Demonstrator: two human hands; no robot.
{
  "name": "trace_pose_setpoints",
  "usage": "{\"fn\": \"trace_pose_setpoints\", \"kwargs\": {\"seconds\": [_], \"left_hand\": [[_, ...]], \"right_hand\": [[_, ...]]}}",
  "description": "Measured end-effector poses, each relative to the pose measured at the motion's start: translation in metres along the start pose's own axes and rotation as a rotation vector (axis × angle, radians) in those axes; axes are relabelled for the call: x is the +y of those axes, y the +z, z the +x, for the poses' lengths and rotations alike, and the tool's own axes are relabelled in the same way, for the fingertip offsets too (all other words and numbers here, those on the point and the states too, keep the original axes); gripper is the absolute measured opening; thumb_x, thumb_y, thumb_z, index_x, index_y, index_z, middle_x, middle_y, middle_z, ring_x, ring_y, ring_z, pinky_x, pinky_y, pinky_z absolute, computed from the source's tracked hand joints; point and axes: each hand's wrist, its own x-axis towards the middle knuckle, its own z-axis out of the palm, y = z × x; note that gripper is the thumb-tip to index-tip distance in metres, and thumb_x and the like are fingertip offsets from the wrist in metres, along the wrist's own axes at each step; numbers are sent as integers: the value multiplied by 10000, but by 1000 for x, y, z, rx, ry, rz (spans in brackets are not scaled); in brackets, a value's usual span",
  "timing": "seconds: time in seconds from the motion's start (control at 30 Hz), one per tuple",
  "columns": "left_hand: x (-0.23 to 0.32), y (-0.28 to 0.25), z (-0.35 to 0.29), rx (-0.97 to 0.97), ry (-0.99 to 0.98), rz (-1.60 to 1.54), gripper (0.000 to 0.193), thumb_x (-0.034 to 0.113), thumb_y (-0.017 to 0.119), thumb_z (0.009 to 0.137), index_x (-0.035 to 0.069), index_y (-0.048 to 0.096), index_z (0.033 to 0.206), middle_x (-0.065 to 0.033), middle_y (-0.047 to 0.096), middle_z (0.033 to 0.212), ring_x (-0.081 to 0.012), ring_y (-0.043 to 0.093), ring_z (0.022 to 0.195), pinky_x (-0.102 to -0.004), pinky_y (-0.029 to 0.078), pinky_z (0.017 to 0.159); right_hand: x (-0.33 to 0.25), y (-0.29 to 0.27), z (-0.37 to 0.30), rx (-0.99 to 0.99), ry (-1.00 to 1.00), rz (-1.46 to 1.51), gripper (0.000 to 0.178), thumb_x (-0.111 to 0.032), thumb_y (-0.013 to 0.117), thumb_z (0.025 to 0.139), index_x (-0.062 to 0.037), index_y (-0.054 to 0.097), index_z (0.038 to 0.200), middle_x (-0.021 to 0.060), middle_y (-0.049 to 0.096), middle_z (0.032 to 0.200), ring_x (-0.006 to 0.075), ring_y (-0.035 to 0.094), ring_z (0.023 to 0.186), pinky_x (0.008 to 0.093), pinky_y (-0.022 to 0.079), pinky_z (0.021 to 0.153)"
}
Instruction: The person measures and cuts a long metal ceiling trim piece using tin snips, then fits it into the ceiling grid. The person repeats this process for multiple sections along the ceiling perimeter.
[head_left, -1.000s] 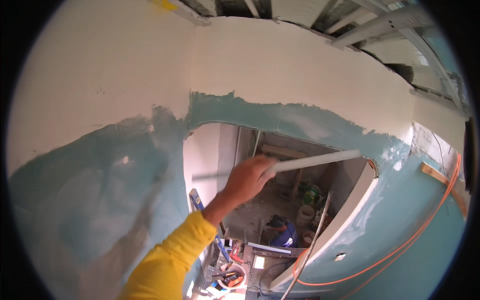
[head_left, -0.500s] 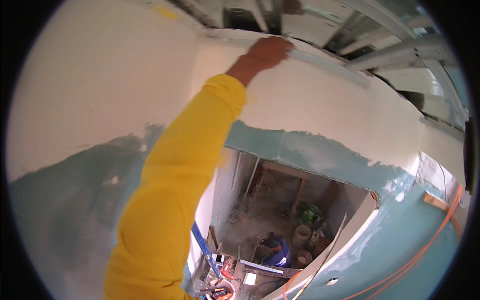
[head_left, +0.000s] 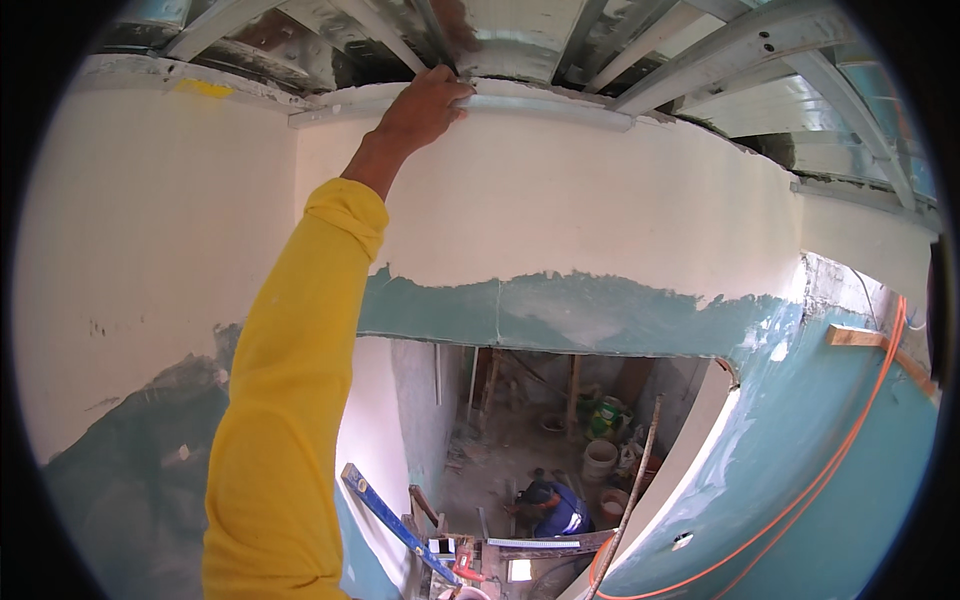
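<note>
My left hand [head_left: 428, 105], in a rolled yellow sleeve, reaches up to the top of the cream-painted wall. Its curled fingers grip the upper edge of a light grey metal channel [head_left: 550, 112]. That strip lies lengthwise along the wall, just under the open ceiling frame. The fingertips are partly hidden behind the strip's edge and the hand. My right hand is out of view.
Metal ceiling beams [head_left: 730, 50] cross overhead. Below is a doorway where a person in blue [head_left: 562, 510] crouches near buckets [head_left: 600, 460]. A blue spirit level [head_left: 385, 510] leans at lower left. Orange cables [head_left: 850, 440] hang along the right wall.
The view has tilted and turned, so the wall and channel now look more level. My left hand appears farther left in the picture and is still at the channel.
</note>
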Motion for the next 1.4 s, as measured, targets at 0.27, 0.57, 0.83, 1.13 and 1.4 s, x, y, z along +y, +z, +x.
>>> {"fn": "trace_pose_setpoints", "kwargs": {"seconds": [0.27,0.57,0.83,1.13,1.4], "left_hand": [[-8,13,0,-36,-1,-4,356,178,768,929,79,727,1268,-124,618,1117,-342,582,1182,-459,478,1031],[7,3,-2,-49,-74,78,366,181,762,935,118,728,1294,-105,656,1175,-324,604,1183,-444,498,1038],[127,0,-64,3,146,63,351,293,732,971,190,709,1306,-72,745,1026,-311,733,970,-470,562,833],[323,26,-334,-554,-275,-956,431,274,788,950,132,703,1348,-156,781,1027,-380,754,874,-449,599,770],[409,-12,-603,-925,-1146,-922,476,264,714,1029,23,626,1429,-271,746,1123,-445,741,995,-428,581,857]], "right_hand": [[3,6,9,-14,46,44,343,-349,607,1102,-71,669,1294,9,644,861,104,567,679,286,465,583],[-100,9,-14,-286,167,3,335,-384,533,1112,-82,672,1083,-15,589,785,102,520,659,293,414,578],[-56,-6,-1,-204,303,28,258,-250,628,1051,-34,680,1183,60,676,861,153,614,699,318,499,613],[35,-31,-9,123,619,29,294,-267,638,1060,-142,620,1325,16,641,871,149,631,672,290,486,541],[53,-58,-53,-75,903,-432,412,-512,743,970,-123,638,885,9,618,693,173,673,613,335,483,514]]}}
